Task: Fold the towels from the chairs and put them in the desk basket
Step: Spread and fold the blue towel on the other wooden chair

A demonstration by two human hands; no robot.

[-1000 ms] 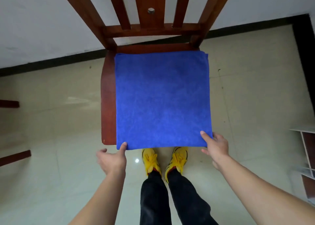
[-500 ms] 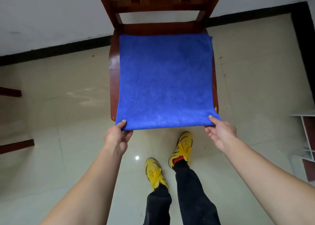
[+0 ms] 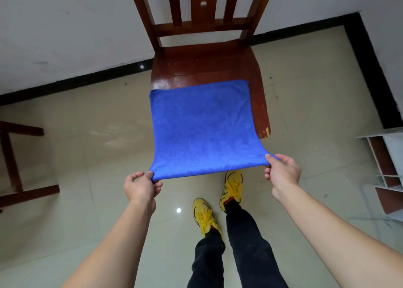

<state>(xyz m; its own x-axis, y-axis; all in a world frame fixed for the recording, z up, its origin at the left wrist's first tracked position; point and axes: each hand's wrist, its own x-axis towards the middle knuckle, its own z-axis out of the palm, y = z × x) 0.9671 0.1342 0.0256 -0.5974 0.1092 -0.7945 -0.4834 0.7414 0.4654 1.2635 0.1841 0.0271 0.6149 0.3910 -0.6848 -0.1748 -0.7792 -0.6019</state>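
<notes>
Count: one towel [image 3: 202,126], blue. One chair [image 3: 209,65], wooden. Two hands, two yellow shoes [image 3: 204,216]. One white shelf [image 3: 388,178]. One partial wooden frame [image 3: 13,156].

Towel position: it spreads forward from both hands and spans the gap between them. Its near edge runs from hand to hand, clear of the seat front and above the floor [image 3: 87,156]. Its far edge lies on the chair seat, well ahead of the hands; bare seat shows beyond it and along the towel's right side.

Left hand [image 3: 141,187]: pinches the towel's near left corner, thumb on top, fingers curled underneath. Forearm extended forward.

Right hand [image 3: 282,173]: pinches the near right corner, thumb on top, fingers curled below the cloth. Forearm extended forward; this hand sits slightly further ahead than the left.

The shoes stand below and between the hands, on the floor. The shelf is right of the right hand, well apart. The frame is left of the left hand, well apart.
</notes>
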